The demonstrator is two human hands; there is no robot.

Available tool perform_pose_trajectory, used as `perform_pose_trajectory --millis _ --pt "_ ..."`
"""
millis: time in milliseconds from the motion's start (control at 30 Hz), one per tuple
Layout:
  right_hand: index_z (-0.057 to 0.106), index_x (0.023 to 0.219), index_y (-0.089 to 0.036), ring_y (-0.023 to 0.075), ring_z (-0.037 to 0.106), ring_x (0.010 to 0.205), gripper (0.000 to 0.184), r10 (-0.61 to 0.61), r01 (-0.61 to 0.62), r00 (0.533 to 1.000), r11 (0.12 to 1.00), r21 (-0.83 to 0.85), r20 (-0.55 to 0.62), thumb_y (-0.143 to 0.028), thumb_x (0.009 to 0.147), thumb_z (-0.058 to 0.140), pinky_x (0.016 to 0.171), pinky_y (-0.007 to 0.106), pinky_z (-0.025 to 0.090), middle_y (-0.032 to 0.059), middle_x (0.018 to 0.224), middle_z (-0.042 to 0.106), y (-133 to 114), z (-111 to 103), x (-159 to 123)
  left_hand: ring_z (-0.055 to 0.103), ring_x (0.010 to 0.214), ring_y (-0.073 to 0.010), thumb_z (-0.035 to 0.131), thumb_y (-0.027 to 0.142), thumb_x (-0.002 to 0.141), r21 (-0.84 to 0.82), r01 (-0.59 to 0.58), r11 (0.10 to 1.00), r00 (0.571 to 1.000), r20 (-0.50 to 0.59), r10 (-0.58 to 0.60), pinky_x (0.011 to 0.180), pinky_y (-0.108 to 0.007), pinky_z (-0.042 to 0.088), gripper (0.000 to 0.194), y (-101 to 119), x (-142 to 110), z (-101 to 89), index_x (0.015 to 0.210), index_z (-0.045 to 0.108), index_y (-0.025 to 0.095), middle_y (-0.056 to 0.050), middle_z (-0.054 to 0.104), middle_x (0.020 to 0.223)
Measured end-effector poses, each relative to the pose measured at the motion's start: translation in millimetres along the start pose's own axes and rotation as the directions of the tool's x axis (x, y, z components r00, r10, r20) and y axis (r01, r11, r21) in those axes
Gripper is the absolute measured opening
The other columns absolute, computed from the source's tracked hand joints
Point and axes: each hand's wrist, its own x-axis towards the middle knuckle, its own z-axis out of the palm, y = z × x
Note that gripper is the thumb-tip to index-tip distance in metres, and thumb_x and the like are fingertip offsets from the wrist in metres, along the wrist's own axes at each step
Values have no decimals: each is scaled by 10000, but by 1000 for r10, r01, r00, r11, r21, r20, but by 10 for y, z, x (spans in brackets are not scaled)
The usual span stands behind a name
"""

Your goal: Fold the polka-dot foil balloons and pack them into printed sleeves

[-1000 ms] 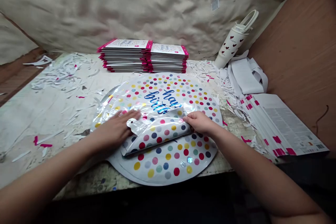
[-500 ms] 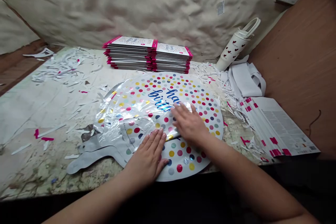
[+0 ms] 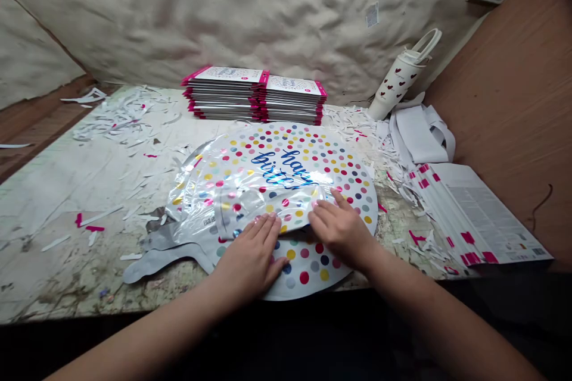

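Nearest, at the front edge of the counter [image 3: 53,286], the left hand [image 3: 252,256] lies flat, fingers together and thumb out to the side, pressing rather than gripping. The right hand [image 3: 342,229] is just beyond it, its fingers bent over the right end of a folded foil band [image 3: 288,202]; whether they pinch it, I cannot tell.

What has just changed is mostly the right hand: half a second ago it was spread broadly over the fold, and now it is drawn in — fingers bunched at the end — while the left has barely moved. To judge by that, the fold is being pressed and squared rather than turned over again.

The band lies on the near half of a round, dotted foil sheet [image 3: 313,140]. Its long axis runs left to right, rising slightly towards the right. A grey foil tail [image 3: 161,259] points left and a little towards the near edge (a second one seems to lie just behind it). Past the band, blue lettering [image 3: 281,169] slopes down to the right, partly covered.

Farther off, printed cards [image 3: 496,208] lie to the right, white scraps [image 3: 118,116] litter the left, and two pink-edged stacks of packets [image 3: 223,98] stand beyond the sheet.
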Motion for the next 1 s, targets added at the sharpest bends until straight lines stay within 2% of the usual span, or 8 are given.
perform_pose_trajectory --millis 100,333,433,533,700,800,900,1000 --pt "554 1124 -180 248 478 1183 300 -130 145 977 986 84 -171 -107 871 411 1092 487 219 104 1090 635 -99 -71 -142 511 1149 -289 425 152 800 14 72 997 997 8 -72 970 -396 420 437 -6 101 -84 1204 532 26 -204 527 1244" --pt "-27 1436 -155 261 177 1354 847 445 -391 892 850 352 -84 -248 802 528 1054 448 322 145 1481 156 249 170 -587 397 1258 -202 383 127 822 -317 -263 911 964 -121 236 1009 -327 393 519 -167 157 91 1338 400 179 -70 431 1366" --pt "132 1432 -211 237 191 1351 674 76 -55 996 947 317 -54 -157 839 447 1087 466 223 99 1434 314 299 199 -566 279 1322 -207 373 115 851 -332 -364 870 927 -38 374 1045 -378 341 544 -164 173 130 1379 316 232 -48 366 1411" --pt "446 1295 -236 205 409 1250 437 -211 170 975 912 373 72 -158 866 421 1066 427 255 55 1260 549 295 144 -499 279 1323 -227 370 119 860 -319 -413 853 901 -5 435 1043 -399 335 535 -160 137 122 1383 307 216 -68 354 1420" --pt "660 1014 -244 185 627 969 269 56 -198 967 781 592 249 -177 787 531 849 320 442 34 1031 685 328 53 -387 569 1024 -231 381 169 855 -460 -216 861 976 -128 176 884 -358 462 372 -169 67 52 1168 581 194 -101 639 1087" --pt "678 840 -212 168 654 701 144 285 -554 831 510 658 478 -202 765 555 621 257 485 2 784 710 394 51 -245 629 776 -183 451 272 824 -672 174 719 983 157 -91 692 -270 503 243 -209 213 -92 887 681 228 -27 687 848" --pt "605 850 -177 118 550 423 163 441 -787 605 201 584 664 -314 814 525 417 225 432 -9 603 645 490 80 -69 615 622 -163 527 409 760 -709 535 459 842 494 -218 544 -222 474 255 -273 465 -239 654 627 199 -3 654 637" --pt "536 913 -187 119 516 369 233 549 -856 481 124 502 684 -398 862 452 372 232 418 -13 544 596 539 76 55 615 584 -161 600 434 681 -665 709 234 705 662 -255 500 -205 459 259 -310 659 -304 598 580 189 -12 641 572"
